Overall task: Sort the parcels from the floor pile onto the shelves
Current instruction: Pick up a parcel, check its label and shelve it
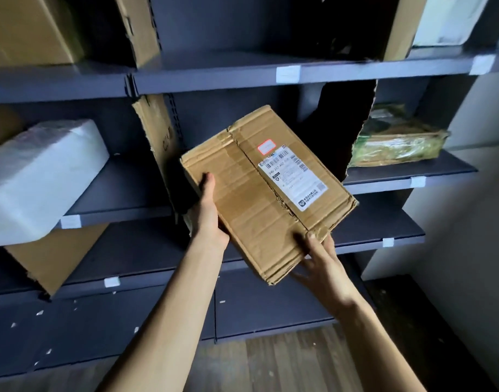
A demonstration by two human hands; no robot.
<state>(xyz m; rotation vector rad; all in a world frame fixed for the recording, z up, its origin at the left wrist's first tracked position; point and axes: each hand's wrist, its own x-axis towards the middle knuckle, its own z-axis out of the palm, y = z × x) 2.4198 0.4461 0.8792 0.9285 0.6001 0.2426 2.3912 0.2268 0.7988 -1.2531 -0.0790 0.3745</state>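
A worn brown cardboard parcel (259, 193) with a white shipping label and a small red-edged sticker is held tilted in the air in front of the dark grey shelves (242, 75). My left hand (208, 210) grips its left edge, thumb on top. My right hand (324, 264) holds its near bottom corner, thumb on top and fingers underneath. The parcel hangs before the middle shelf board (121, 207) and touches no shelf.
A white plastic-wrapped parcel (36, 176) lies on the middle shelf at left. A green-wrapped parcel (395, 145) sits on the right shelf. Cardboard boxes (30, 29) stand on the top shelf, another box (53, 256) lower left. Upright cardboard dividers (158, 137) split the bays. Wooden floor (271, 363) below.
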